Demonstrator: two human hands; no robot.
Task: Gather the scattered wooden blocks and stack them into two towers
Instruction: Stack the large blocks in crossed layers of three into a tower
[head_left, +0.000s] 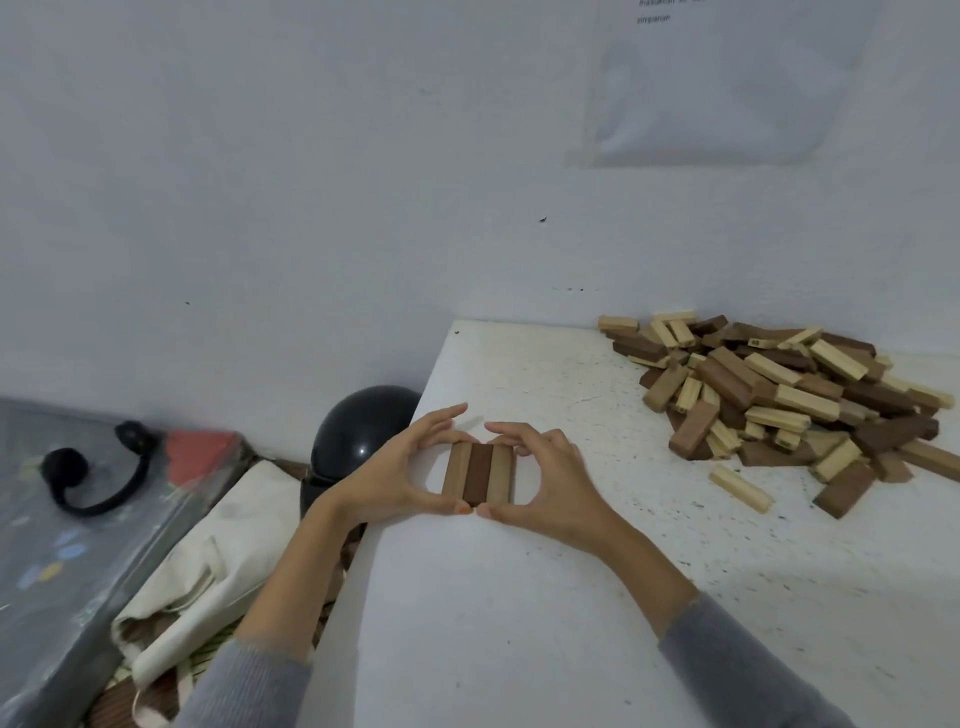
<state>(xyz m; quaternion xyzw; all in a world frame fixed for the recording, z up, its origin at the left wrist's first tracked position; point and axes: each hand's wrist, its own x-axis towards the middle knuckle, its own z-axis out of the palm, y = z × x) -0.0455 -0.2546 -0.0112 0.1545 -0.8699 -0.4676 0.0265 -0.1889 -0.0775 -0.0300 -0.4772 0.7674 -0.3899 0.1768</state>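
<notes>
At the far left lay a grey padded mat (62, 519) with black headphones (91, 478) resting on it, and beside it a cream canvas bag (208, 566) slumped on the floor. A glossy black round helmet (358, 431) sat just against the left edge of the white speckled worktop (519, 623).

Your left hand (400, 467) was curled around the left side of a flat row of 3 wooden blocks (479, 474), its thumb at the near end and its fingers touching the far end, the grey sleeve (244, 686) pulled back from the wrist. The row lay on the worktop near its left edge: a mid-brown block, a dark brown block in the middle and a tan block, side by side and touching, long sides pointing away from you.

Your right hand (550, 483) mirrored the left, thumb at the near end and fingers bent over the far end, pressing the row together. The 2 thumbs almost met at the near end.

Well apart to the right, a single pale wooden block (740, 488) lay alone, and beyond it the loose heap of light and dark wooden blocks (789, 395) sat against the wall in the worktop's far right corner.
</notes>
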